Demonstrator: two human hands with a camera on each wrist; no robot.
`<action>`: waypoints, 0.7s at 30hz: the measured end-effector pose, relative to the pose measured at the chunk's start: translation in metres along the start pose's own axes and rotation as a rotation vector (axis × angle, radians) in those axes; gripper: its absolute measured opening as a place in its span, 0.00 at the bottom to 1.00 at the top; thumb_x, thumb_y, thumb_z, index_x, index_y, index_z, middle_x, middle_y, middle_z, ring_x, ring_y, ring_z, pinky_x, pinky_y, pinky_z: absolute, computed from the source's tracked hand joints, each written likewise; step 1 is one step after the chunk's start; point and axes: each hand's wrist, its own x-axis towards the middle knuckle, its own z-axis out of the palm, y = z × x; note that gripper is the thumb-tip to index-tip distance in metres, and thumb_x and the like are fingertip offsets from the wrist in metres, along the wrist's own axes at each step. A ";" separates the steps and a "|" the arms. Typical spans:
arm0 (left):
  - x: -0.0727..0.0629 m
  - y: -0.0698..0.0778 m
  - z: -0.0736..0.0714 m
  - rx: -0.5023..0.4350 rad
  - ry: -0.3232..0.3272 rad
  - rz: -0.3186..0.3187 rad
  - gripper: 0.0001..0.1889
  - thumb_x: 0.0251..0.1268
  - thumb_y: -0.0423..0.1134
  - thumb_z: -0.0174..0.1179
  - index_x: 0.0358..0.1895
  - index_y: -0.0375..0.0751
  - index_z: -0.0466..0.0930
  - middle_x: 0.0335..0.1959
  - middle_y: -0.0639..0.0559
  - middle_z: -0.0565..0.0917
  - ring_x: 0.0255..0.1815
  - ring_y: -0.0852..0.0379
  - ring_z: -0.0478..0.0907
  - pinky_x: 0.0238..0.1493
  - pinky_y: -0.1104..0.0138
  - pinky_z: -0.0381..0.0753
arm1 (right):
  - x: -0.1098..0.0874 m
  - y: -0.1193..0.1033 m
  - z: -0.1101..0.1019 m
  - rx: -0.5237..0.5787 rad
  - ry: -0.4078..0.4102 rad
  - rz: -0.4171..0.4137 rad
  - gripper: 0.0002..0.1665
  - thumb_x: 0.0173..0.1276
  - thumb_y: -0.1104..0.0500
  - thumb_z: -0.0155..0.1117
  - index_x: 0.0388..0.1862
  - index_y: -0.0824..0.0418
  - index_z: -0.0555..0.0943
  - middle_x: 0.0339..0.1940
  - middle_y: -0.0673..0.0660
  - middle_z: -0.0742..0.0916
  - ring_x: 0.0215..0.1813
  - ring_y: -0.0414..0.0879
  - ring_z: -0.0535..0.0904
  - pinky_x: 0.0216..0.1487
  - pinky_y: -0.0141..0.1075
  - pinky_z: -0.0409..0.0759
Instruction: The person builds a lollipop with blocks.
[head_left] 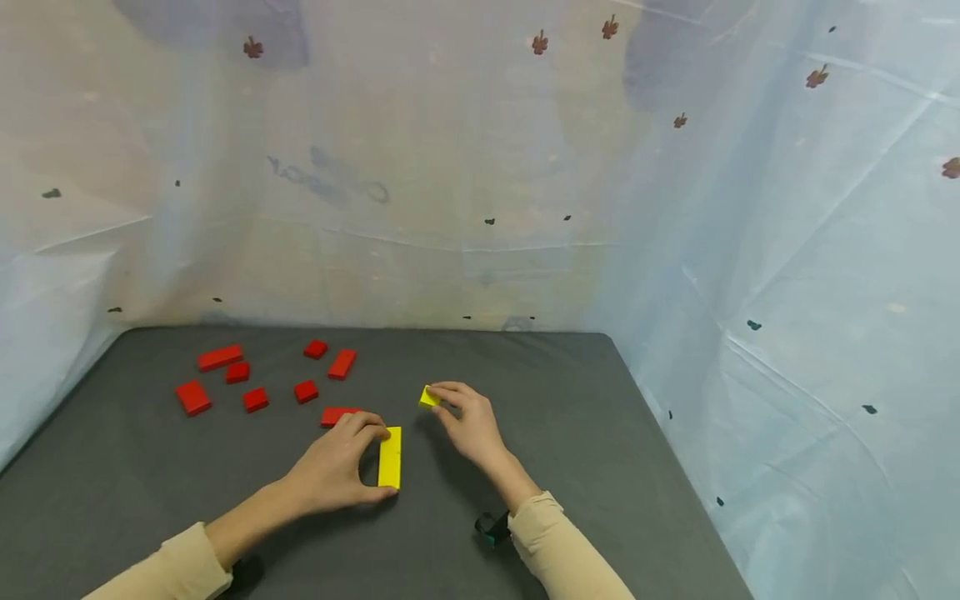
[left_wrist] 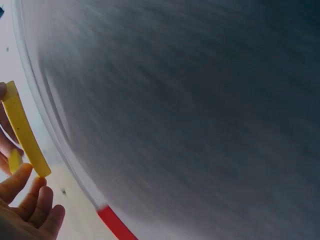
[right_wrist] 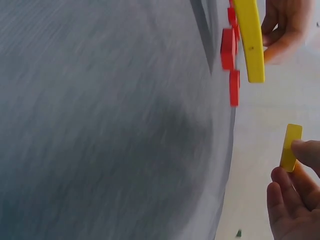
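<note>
My left hand (head_left: 336,468) pinches a long yellow block (head_left: 390,458) by its two ends, thumb at the near end and fingers at the far end. To its right, my right hand (head_left: 468,423) holds a small yellow block (head_left: 428,397) between thumb and fingertips. The two yellow blocks are apart from each other. In the right wrist view the small yellow block (right_wrist: 291,148) stands edge-on in the fingers, below the long one (right_wrist: 250,40). Just beyond the left hand lies a red block (head_left: 339,416), partly hidden by that hand.
Several red blocks, short and long, lie scattered on the grey table (head_left: 570,417) at the back left, among them a long one (head_left: 220,358) and a short one (head_left: 306,391). A black strap-like item (head_left: 491,528) is by the right sleeve. Pale sheeting (head_left: 450,167) surrounds the table.
</note>
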 end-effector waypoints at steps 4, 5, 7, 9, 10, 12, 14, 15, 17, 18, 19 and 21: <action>0.008 0.015 0.012 -0.020 -0.041 0.028 0.38 0.43 0.64 0.82 0.54 0.42 0.81 0.56 0.52 0.76 0.53 0.54 0.73 0.49 0.58 0.84 | -0.008 0.014 -0.011 -0.018 -0.012 0.025 0.20 0.73 0.63 0.69 0.63 0.58 0.86 0.61 0.53 0.86 0.62 0.51 0.84 0.57 0.44 0.85; 0.010 0.018 0.015 -0.021 -0.046 0.034 0.38 0.43 0.64 0.82 0.53 0.43 0.81 0.55 0.52 0.76 0.52 0.55 0.73 0.48 0.59 0.84 | -0.009 0.017 -0.014 -0.023 -0.017 0.029 0.20 0.73 0.64 0.69 0.63 0.59 0.86 0.61 0.54 0.86 0.61 0.51 0.84 0.57 0.44 0.86; 0.012 0.024 0.019 -0.024 -0.058 0.033 0.38 0.44 0.65 0.81 0.53 0.43 0.81 0.55 0.52 0.76 0.51 0.56 0.73 0.47 0.60 0.84 | -0.012 0.023 -0.018 -0.024 -0.032 0.041 0.20 0.73 0.64 0.69 0.63 0.59 0.85 0.61 0.54 0.86 0.61 0.52 0.84 0.57 0.44 0.85; 0.014 0.030 0.022 -0.027 -0.070 0.028 0.38 0.45 0.65 0.80 0.52 0.42 0.81 0.54 0.52 0.76 0.50 0.56 0.73 0.46 0.60 0.84 | -0.015 0.027 -0.023 -0.026 -0.051 0.053 0.20 0.73 0.64 0.69 0.63 0.59 0.86 0.61 0.55 0.86 0.60 0.52 0.84 0.58 0.45 0.85; 0.015 0.033 0.024 -0.028 -0.081 0.022 0.38 0.45 0.66 0.80 0.52 0.42 0.82 0.55 0.52 0.76 0.50 0.56 0.73 0.46 0.60 0.84 | -0.016 0.028 -0.025 -0.028 -0.063 0.059 0.20 0.73 0.64 0.69 0.63 0.59 0.86 0.61 0.55 0.86 0.60 0.52 0.84 0.58 0.45 0.85; 0.015 0.039 0.026 -0.030 -0.107 0.006 0.37 0.46 0.66 0.80 0.52 0.43 0.82 0.54 0.53 0.76 0.51 0.56 0.72 0.47 0.60 0.84 | -0.018 0.031 -0.029 -0.029 -0.088 0.068 0.20 0.74 0.64 0.69 0.63 0.59 0.86 0.61 0.55 0.86 0.60 0.51 0.84 0.58 0.45 0.85; 0.014 0.045 0.028 -0.033 -0.128 -0.009 0.37 0.46 0.66 0.79 0.52 0.43 0.82 0.54 0.53 0.76 0.51 0.56 0.72 0.47 0.59 0.84 | -0.020 0.032 -0.032 -0.032 -0.116 0.074 0.19 0.74 0.64 0.69 0.62 0.59 0.86 0.61 0.55 0.87 0.60 0.51 0.84 0.58 0.45 0.85; 0.014 0.047 0.028 -0.033 -0.140 -0.017 0.37 0.46 0.66 0.79 0.52 0.43 0.82 0.54 0.53 0.76 0.51 0.56 0.72 0.47 0.59 0.84 | -0.020 0.032 -0.033 -0.030 -0.129 0.078 0.19 0.74 0.63 0.69 0.62 0.59 0.86 0.61 0.55 0.87 0.60 0.51 0.84 0.57 0.44 0.85; 0.013 0.051 0.029 -0.036 -0.151 -0.023 0.37 0.45 0.66 0.80 0.51 0.43 0.82 0.54 0.52 0.76 0.51 0.56 0.73 0.47 0.59 0.84 | -0.022 0.033 -0.036 -0.032 -0.154 0.078 0.19 0.74 0.63 0.69 0.62 0.58 0.86 0.61 0.54 0.87 0.58 0.50 0.85 0.56 0.44 0.85; 0.013 0.052 0.030 -0.036 -0.155 -0.026 0.37 0.45 0.66 0.80 0.51 0.43 0.82 0.54 0.52 0.76 0.51 0.56 0.73 0.47 0.59 0.84 | -0.023 0.033 -0.037 -0.034 -0.168 0.077 0.18 0.74 0.63 0.68 0.62 0.58 0.86 0.60 0.54 0.87 0.58 0.50 0.85 0.55 0.44 0.85; 0.012 0.053 0.030 -0.037 -0.159 -0.029 0.37 0.45 0.65 0.80 0.51 0.43 0.82 0.54 0.51 0.76 0.50 0.55 0.73 0.46 0.58 0.84 | -0.023 0.034 -0.038 -0.036 -0.181 0.074 0.18 0.75 0.62 0.68 0.62 0.58 0.86 0.60 0.54 0.87 0.57 0.50 0.85 0.55 0.43 0.85; 0.013 0.054 0.031 -0.030 -0.167 -0.034 0.36 0.45 0.65 0.80 0.51 0.43 0.82 0.54 0.51 0.76 0.50 0.55 0.73 0.47 0.58 0.84 | -0.024 0.034 -0.040 -0.037 -0.209 0.071 0.18 0.75 0.62 0.68 0.62 0.57 0.86 0.60 0.54 0.87 0.57 0.51 0.85 0.54 0.44 0.85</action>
